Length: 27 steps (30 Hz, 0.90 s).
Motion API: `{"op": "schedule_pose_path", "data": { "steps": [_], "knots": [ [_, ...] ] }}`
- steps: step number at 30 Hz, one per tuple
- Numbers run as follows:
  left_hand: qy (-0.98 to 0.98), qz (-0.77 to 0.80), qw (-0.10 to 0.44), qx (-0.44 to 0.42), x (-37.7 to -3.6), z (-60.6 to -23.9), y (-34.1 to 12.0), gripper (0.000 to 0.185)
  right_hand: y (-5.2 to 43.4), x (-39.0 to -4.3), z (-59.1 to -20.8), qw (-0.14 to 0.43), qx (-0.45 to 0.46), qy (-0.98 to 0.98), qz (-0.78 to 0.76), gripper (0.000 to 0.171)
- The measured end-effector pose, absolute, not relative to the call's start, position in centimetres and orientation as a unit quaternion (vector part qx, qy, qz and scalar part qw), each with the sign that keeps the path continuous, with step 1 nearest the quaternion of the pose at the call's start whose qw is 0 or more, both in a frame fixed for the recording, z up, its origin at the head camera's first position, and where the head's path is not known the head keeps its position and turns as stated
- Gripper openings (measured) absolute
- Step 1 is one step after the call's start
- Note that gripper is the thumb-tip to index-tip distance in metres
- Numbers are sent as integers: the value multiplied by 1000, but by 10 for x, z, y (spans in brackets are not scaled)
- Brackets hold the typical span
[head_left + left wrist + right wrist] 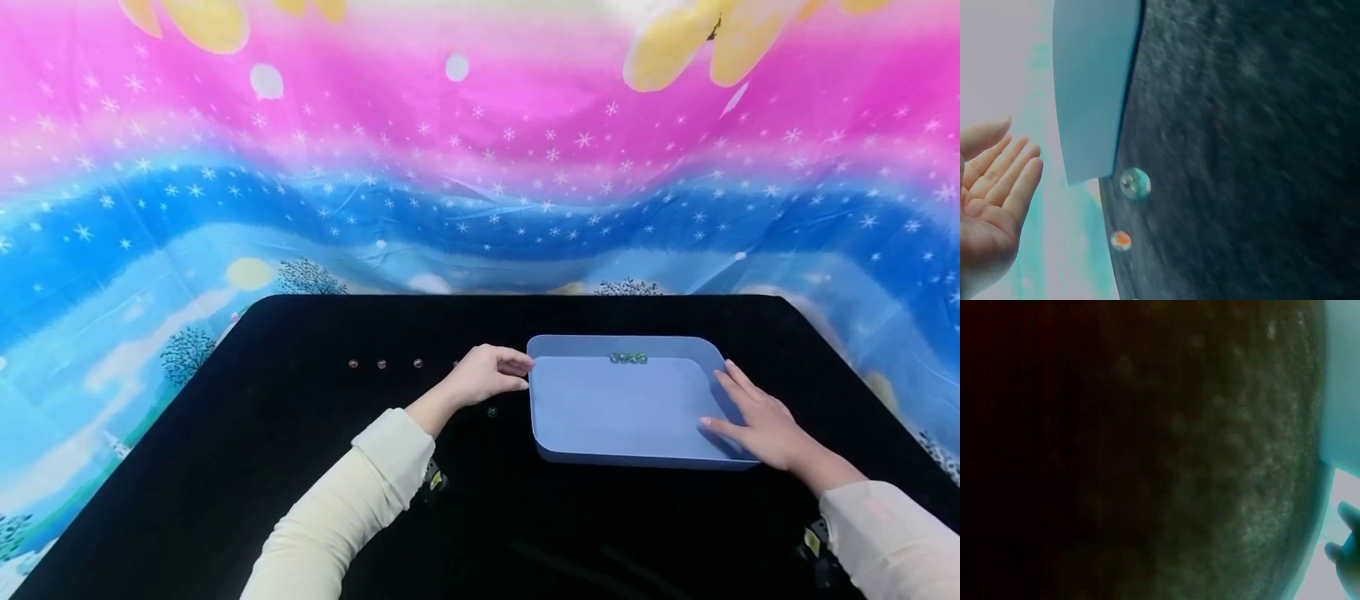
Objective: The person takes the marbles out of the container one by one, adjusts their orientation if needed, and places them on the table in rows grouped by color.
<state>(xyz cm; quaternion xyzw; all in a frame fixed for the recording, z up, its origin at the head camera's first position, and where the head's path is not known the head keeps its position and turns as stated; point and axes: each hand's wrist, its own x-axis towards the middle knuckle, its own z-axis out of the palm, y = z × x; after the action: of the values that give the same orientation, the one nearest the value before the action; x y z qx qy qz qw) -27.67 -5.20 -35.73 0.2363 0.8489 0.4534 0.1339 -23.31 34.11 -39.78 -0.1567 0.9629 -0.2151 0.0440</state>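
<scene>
- The fingers of the left hand (486, 375) lie loosely curved at the left wall of the blue tray (592, 408), fingertips at or just short of the rim near its far-left corner. The left wrist view shows them straight and side by side, with nothing between them.
- The fingers of the right hand (757, 417) are spread and nearly flat, draped over the tray's right wall near its near-right corner, with the thumb pointing left over the tray floor. They press on the wall without pinching it.
- The tray sits on the black table (225, 467), right of centre, with a small cluster of green marbles (628, 358) against its far wall.
- More marbles lie on the table to the left of the tray: a far row of three (382, 364), plus a teal marble (1134, 184) and an orange marble (1120, 240) just beside the tray's corner in the left wrist view.
- To steady or shift the tray well, I judge both hands should bear evenly on opposite walls. An uneven push could turn the tray and set the green marbles rolling.
- Keeping the tray flat on the table should keep the cluster at the far wall.
- The left hand should watch the loose marbles close by, since a brush could scatter them.
- The right wrist view is too dark to add anything.
</scene>
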Motion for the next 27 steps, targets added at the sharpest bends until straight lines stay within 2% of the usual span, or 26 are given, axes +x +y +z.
{"op": "schedule_pose_path", "data": {
  "steps": [19,27],
  "knots": [
    [845,439,159,260,-287,-340,-12,31,340,-234,-398,50,-154,963,-214,80],
    [851,424,150,271,-295,-331,3,31,341,-234,-396,49,-155,964,-213,80]
  ]
}}
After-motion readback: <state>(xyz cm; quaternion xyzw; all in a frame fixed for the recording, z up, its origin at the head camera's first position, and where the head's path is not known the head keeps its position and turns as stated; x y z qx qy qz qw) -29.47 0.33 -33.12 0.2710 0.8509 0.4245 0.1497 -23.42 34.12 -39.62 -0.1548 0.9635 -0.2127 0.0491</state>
